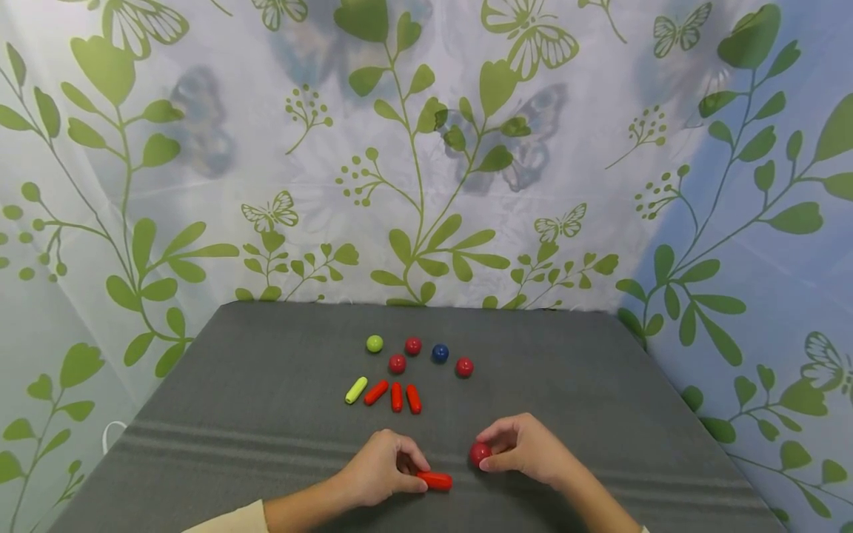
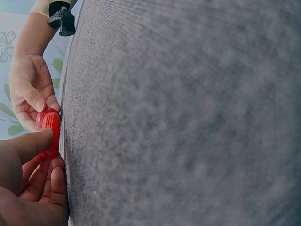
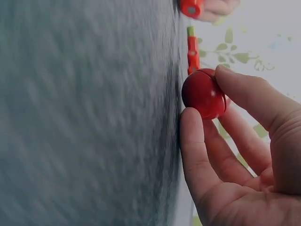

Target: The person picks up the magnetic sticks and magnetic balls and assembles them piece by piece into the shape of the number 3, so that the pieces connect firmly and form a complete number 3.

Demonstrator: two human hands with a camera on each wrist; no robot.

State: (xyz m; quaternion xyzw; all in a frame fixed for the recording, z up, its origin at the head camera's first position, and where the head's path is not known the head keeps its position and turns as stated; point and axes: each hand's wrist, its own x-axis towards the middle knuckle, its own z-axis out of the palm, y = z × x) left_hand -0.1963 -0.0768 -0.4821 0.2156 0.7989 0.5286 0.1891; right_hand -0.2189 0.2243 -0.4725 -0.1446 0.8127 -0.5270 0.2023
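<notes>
Near the front of the grey table, my left hand [image 1: 386, 468] pinches a red stick-shaped piece [image 1: 436, 481] between thumb and fingers; it points right. The left wrist view shows grooves along this red piece [image 2: 50, 134] and a small hole in its end. My right hand [image 1: 528, 453] holds a shiny red ball [image 1: 480, 454] by thumb and fingertips, a short way right of the stick piece. In the right wrist view a thin seam line crosses the red ball [image 3: 204, 94]. The two held pieces are apart in the head view.
Farther back on the table [image 1: 266, 370] lie a green ball [image 1: 375, 343], a blue ball [image 1: 440, 353] and several red balls [image 1: 464, 367]. In front of them are a yellow-green stick piece [image 1: 356, 390] and several red ones [image 1: 396, 397]. A leaf-patterned curtain [image 1: 426, 185] hangs behind.
</notes>
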